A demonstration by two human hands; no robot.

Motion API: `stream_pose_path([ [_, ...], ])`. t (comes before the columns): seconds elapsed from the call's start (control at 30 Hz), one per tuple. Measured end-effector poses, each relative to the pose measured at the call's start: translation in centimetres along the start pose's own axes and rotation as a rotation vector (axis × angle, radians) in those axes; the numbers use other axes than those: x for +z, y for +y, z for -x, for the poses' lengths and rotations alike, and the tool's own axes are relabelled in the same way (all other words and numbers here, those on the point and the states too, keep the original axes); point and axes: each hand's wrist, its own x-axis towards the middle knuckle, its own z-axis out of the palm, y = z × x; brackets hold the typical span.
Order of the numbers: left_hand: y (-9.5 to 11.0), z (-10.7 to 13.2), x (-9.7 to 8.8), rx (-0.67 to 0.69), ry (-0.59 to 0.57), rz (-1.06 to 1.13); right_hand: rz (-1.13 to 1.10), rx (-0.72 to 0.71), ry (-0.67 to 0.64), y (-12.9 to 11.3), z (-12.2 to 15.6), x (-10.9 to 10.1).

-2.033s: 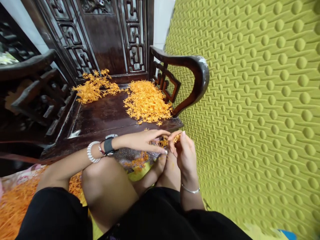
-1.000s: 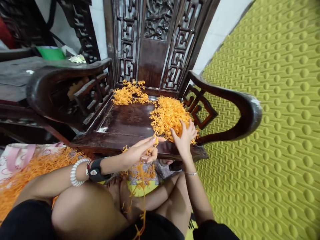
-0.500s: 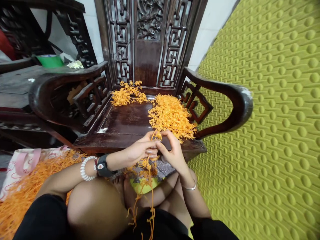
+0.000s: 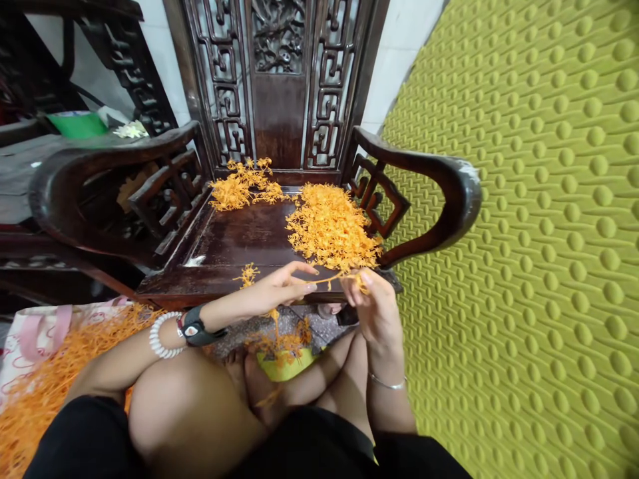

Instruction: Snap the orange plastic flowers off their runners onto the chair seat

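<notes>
A thin orange strand (image 4: 327,279) runs nearly level between my two hands, over the front edge of a dark wooden chair seat. My left hand (image 4: 282,287) has its thumb and index finger stretched toward the right, with the strand at the thumb tip; more orange strand hangs below this hand. Bent fingers of my right hand (image 4: 377,303) grip the strand's other end, where a small orange tangle shows at the fingertips. Just behind the right hand lies a dense heap of knotted orange pieces (image 4: 332,226). A looser orange cluster (image 4: 242,186) sits at the seat's back left.
The carved chair (image 4: 279,126) has curved armrests on both sides. At lower left, a mass of orange strands (image 4: 64,372) spills over a white and pink bag (image 4: 24,332). A green bowl (image 4: 77,124) stands on the left table. Bumpy yellow-green material (image 4: 524,233) fills the right side.
My hands have moved apart, the right one going rightward, pulling the strand taut between them. The long strands that hung down toward my lap are no longer there. The view has shifted slightly right.
</notes>
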Motion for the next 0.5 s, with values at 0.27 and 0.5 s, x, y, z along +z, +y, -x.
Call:
stream_pose_path([
  [0.27, 3.2, 3.7, 1.4, 0.057, -0.253, -0.168, -0.248, 0.006, -0.025, -2.9, 3.9, -0.3],
  [0.5, 4.6, 5.1, 2.8, 0.187, -0.254, -0.226, -0.436, -0.232, 0.034, -2.3, 4.1, 0.7],
])
